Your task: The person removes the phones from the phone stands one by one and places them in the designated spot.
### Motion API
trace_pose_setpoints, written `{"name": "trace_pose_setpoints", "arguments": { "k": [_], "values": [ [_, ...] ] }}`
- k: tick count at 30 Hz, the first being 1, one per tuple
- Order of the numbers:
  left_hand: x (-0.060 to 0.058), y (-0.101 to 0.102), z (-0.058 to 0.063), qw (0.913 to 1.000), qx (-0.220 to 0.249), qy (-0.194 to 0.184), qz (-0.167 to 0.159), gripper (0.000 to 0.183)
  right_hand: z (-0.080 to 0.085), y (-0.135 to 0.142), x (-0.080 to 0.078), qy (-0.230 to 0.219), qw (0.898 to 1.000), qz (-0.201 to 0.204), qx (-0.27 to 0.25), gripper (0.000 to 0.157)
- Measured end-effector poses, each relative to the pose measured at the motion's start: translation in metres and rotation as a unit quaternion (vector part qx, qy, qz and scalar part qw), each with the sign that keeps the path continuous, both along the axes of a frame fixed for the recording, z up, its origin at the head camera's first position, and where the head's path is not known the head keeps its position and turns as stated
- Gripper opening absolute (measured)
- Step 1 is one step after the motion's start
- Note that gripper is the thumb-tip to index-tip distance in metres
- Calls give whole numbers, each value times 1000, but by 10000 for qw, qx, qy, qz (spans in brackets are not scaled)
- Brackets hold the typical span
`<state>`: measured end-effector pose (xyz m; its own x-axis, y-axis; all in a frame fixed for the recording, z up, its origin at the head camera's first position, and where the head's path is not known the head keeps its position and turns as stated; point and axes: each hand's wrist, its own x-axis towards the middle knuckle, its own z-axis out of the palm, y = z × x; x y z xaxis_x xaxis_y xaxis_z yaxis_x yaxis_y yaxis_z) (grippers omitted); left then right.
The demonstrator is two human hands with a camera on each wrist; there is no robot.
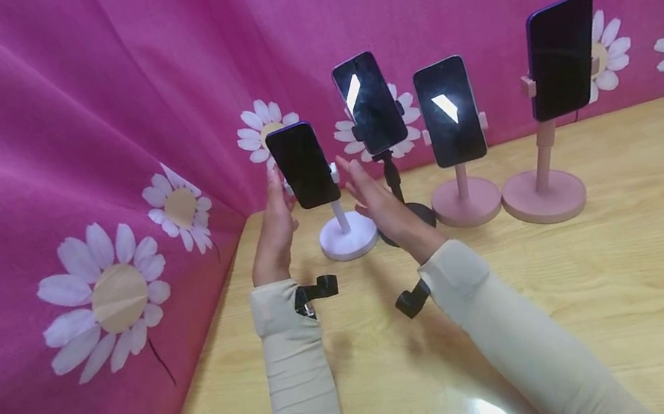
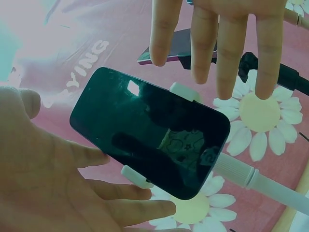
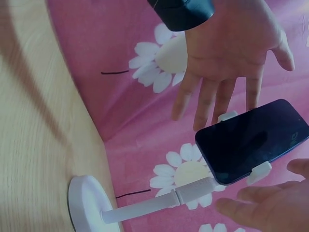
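Observation:
A dark phone point(image 1: 302, 166) sits clamped in a white phone stand point(image 1: 349, 237) on the table, its screen facing me. My left hand point(image 1: 274, 235) is at the phone's left side, fingers extended. On the opposite side my right hand point(image 1: 386, 209) is held with straight fingers, palm toward the phone. In the left wrist view the phone point(image 2: 149, 133) lies between both hands, with the left fingertips close to the white clamp point(image 2: 136, 177). From the right wrist, the stand's round base point(image 3: 89, 205) and its post show below the phone point(image 3: 253, 140). Neither hand grips anything.
Right of the white stand, a black stand point(image 1: 393, 178) holds a phone point(image 1: 370, 102). Farther right are two pink stands point(image 1: 466, 203) with phones, the rightmost phone point(image 1: 564, 57) highest. A pink flowered curtain point(image 1: 89, 94) borders the wooden table point(image 1: 641, 243) at the back and left.

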<state>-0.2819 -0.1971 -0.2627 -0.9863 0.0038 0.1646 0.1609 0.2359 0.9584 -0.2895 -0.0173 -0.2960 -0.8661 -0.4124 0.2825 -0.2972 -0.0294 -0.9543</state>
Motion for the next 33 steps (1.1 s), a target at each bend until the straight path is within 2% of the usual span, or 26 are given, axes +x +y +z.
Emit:
{"name": "trace_pose_setpoints", "arguments": {
  "k": [5, 11, 16, 25, 33],
  "values": [
    [0, 0, -2, 9999, 33, -160, 29, 63, -4, 0, -2, -18, 9999, 124, 21, 70],
    [-1, 1, -3, 10000, 49, 0, 10, 63, -7, -2, -6, 7, 9993, 342, -159, 76],
    [-2, 2, -2, 9999, 94, -40, 12, 66, -10, -1, -8, -48, 9992, 378, -141, 79],
    [-1, 3, -1, 9998, 77, -161, 60, 67, -16, -1, -13, -172, 9964, 651, -509, 74],
    [-3, 3, -1, 9999, 148, -84, 9, 66, -16, -1, -15, -243, 9954, 681, -627, 71]
  ]
}}
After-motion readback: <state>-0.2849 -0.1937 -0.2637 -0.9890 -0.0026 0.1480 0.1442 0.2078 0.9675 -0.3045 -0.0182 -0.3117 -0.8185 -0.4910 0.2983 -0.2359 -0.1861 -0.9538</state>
